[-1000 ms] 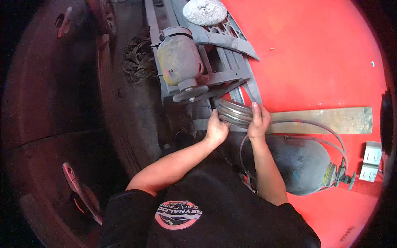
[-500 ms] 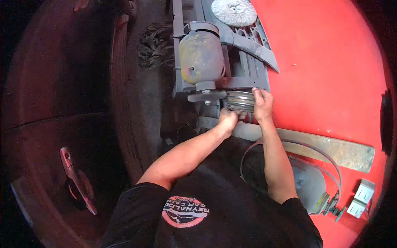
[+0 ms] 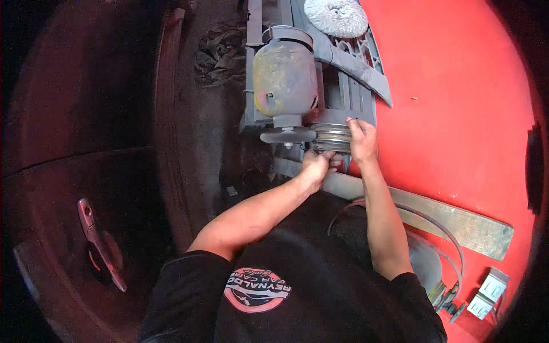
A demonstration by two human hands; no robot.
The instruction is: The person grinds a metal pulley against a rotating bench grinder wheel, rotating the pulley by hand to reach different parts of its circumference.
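Observation:
A shiny, grooved metal cylinder (image 3: 333, 138), much like a multi-groove pulley, is held between my two hands at the right edge of a grey disc wheel (image 3: 287, 136). The cylinder's left side seems to meet the wheel's rim. My left hand (image 3: 318, 166) grips it from below and nearer to me, fingers curled. Around its right side wraps my right hand (image 3: 362, 140), with the thumb toward the far edge. The wheel sits on the shaft of a dusty, yellow-stained grey motor (image 3: 286, 77), fixed with a nut. Some fingers of both hands are hidden.
Behind the motor is a grey metal stand (image 3: 354, 94) carrying a fluffy white round pad (image 3: 336, 16). A flat board (image 3: 452, 216) lies on the red surface (image 3: 452, 80) at right, near a hose, a tank (image 3: 424, 264) and an outlet box (image 3: 488, 292). A dark car door handle (image 3: 102, 244) shows at left.
The whole view has shifted slightly. Both hands keep their hold on the metal cylinder beside the wheel, with little visible movement of their own.

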